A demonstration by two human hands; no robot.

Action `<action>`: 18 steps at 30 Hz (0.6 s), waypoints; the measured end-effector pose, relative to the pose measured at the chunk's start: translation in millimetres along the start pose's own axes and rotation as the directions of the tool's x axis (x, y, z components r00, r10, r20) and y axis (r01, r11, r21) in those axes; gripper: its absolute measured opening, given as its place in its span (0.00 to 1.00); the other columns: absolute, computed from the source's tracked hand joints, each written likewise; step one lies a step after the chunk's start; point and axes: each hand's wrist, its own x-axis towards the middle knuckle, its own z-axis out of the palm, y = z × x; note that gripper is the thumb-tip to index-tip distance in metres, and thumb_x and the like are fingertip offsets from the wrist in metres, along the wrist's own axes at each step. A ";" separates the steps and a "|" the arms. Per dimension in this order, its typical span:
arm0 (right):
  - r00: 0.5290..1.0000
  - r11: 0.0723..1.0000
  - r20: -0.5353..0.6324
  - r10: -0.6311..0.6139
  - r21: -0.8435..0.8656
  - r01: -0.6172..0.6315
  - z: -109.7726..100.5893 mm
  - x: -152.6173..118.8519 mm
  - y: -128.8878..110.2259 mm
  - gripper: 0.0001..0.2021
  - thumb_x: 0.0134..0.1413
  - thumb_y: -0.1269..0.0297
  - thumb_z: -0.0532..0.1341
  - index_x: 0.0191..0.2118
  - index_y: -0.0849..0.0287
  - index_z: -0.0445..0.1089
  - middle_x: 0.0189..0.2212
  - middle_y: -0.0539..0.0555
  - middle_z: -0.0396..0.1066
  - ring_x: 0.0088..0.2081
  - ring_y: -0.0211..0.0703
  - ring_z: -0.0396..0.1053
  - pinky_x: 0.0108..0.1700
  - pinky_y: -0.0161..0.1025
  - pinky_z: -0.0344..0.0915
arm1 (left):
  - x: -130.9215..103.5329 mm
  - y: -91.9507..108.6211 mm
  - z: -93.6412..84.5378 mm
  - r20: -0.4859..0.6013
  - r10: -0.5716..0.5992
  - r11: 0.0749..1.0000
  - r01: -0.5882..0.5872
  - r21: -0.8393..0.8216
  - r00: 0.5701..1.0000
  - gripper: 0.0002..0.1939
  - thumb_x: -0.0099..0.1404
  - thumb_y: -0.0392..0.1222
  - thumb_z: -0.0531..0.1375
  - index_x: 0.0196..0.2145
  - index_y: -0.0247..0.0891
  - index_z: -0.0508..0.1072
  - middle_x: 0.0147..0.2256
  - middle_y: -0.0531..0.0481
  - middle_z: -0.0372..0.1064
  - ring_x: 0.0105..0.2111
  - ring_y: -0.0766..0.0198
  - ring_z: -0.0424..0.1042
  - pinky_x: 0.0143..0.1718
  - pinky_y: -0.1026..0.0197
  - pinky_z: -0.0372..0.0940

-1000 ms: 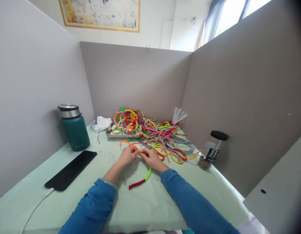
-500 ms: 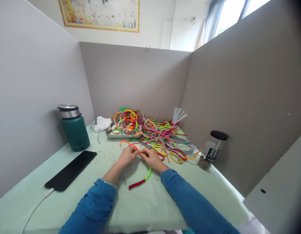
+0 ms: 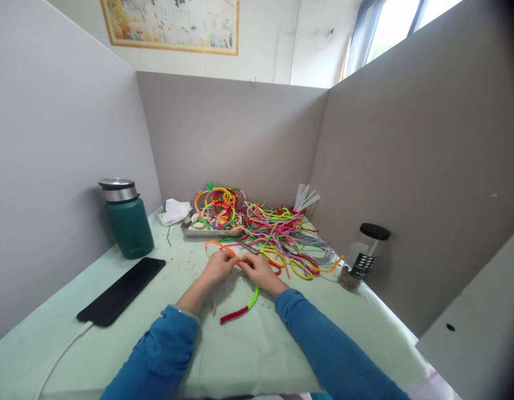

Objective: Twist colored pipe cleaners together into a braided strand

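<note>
My left hand (image 3: 220,265) and my right hand (image 3: 258,269) meet over the middle of the table, their fingertips pinched close together. Between them is an orange pipe cleaner (image 3: 217,243), whose free end curves out to the left beyond my left hand. From under my right hand a green and red pipe cleaner (image 3: 236,315) hangs down in a curve toward me. Whether it joins the orange one is hidden by my fingers. Behind my right hand lies a pair of scissors (image 3: 249,248), partly covered.
A metal tray (image 3: 211,233) with small pieces and looped pipe cleaners stands at the back. Beside it spreads a heap of coloured pipe cleaners (image 3: 277,225). A green bottle (image 3: 129,228) and a phone (image 3: 121,291) are at left, a clear jar (image 3: 363,258) at right. Grey partitions (image 3: 232,133) enclose the table.
</note>
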 end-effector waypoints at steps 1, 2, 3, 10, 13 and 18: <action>1.000 1.000 -0.002 -0.002 0.003 0.002 0.0 0.1 0.0 0.10 0.54 0.60 0.54 0.31 0.60 0.69 0.22 0.49 0.67 0.24 0.34 0.60 0.25 0.31 0.51 | -0.1 0.1 -0.1 0.000 0.001 1.000 -0.001 0.003 1.000 0.19 0.55 0.51 0.51 0.17 0.35 0.66 0.15 0.53 0.59 0.20 0.68 0.57 0.22 0.65 0.48; 1.000 1.000 -0.003 -0.004 0.005 0.004 0.0 0.1 0.0 0.10 0.54 0.60 0.54 0.31 0.60 0.69 0.22 0.49 0.67 0.24 0.34 0.60 0.25 0.31 0.51 | -0.2 0.2 0.0 0.001 0.000 1.000 0.000 0.006 1.000 0.19 0.55 0.52 0.51 0.17 0.35 0.66 0.15 0.53 0.59 0.20 0.68 0.57 0.22 0.65 0.48; 1.000 1.000 -0.003 -0.006 0.006 0.006 0.0 0.2 0.0 0.10 0.54 0.60 0.54 0.31 0.60 0.69 0.22 0.49 0.67 0.24 0.34 0.60 0.25 0.31 0.51 | -0.1 0.1 0.0 0.001 -0.002 1.000 0.002 0.008 1.000 0.19 0.55 0.52 0.51 0.17 0.35 0.66 0.15 0.53 0.59 0.19 0.68 0.57 0.22 0.65 0.48; 1.000 1.000 0.009 -0.012 -0.011 0.013 -0.4 -0.2 0.3 0.10 0.55 0.61 0.54 0.32 0.59 0.70 0.23 0.49 0.68 0.24 0.35 0.60 0.26 0.31 0.51 | 0.1 -0.5 0.3 0.011 0.002 1.000 -0.003 0.013 1.000 0.18 0.55 0.51 0.51 0.17 0.35 0.65 0.15 0.53 0.59 0.19 0.68 0.57 0.22 0.65 0.48; 1.000 1.000 0.014 -0.010 -0.021 0.010 -0.5 0.0 0.3 0.10 0.55 0.61 0.54 0.31 0.59 0.69 0.22 0.49 0.68 0.24 0.35 0.60 0.26 0.31 0.51 | -0.3 0.2 0.1 0.011 0.001 1.000 -0.001 0.014 1.000 0.18 0.55 0.51 0.51 0.17 0.35 0.65 0.16 0.53 0.59 0.20 0.68 0.57 0.22 0.65 0.48; 1.000 0.999 0.012 -0.021 -0.027 0.021 -0.1 0.2 0.5 0.10 0.55 0.61 0.54 0.32 0.60 0.69 0.23 0.49 0.68 0.24 0.34 0.60 0.26 0.31 0.51 | -1.0 1.7 -0.1 0.017 -0.013 1.000 0.013 0.018 1.000 0.17 0.55 0.50 0.51 0.17 0.35 0.64 0.16 0.54 0.58 0.20 0.69 0.56 0.22 0.66 0.47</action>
